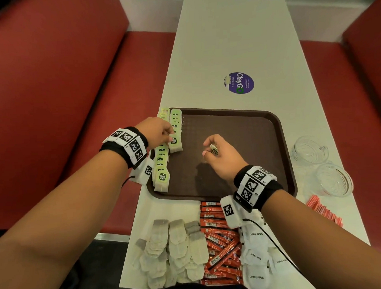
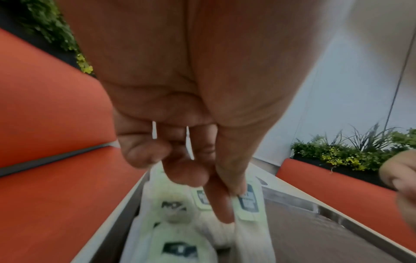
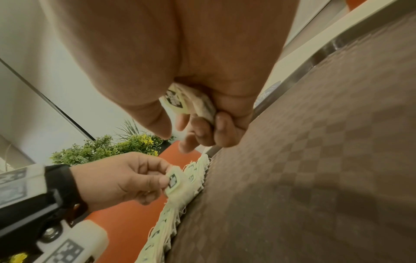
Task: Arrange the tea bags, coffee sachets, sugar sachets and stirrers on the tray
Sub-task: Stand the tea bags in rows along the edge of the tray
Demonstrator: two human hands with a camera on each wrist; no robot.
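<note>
Red bench seats (image 1: pixel 54 95) run along both sides of a long white table (image 1: pixel 235 34). A brown tray (image 1: pixel 239 142) sits on the table. Two rows of green-tagged tea bags (image 1: pixel 175 132) lie along the tray's left side, each bag overlapping the next one.

The left hand (image 1: pixel 156 132) is at the inner row. Its thumb and fingers pinch the green tag (image 3: pixel 173 180) of the nearest bag there. The right hand (image 1: pixel 218 156) hangs over the middle of the tray. Its fingers are curled around a small bundle of tea bags (image 3: pixel 191 105).

More things wait on the table near the person. Pale tea bags (image 1: pixel 173 248) lie in a heap. Red coffee sachets (image 1: pixel 219 240) lie beside them. White sugar sachets (image 1: pixel 258 256) come next. Red stirrers (image 1: pixel 323 211) lie to the right, and two glass bowls (image 1: pixel 322 165) sit beside the tray.

I think the tea bags are very light, soft and floppy. The paper looks thin, so it could tear if pulled hard. The strings could tangle too. The best place to hold one is the stiff little tag or the folded top, with a gentle pinch. A bump could push the neat rows out of line.
</note>
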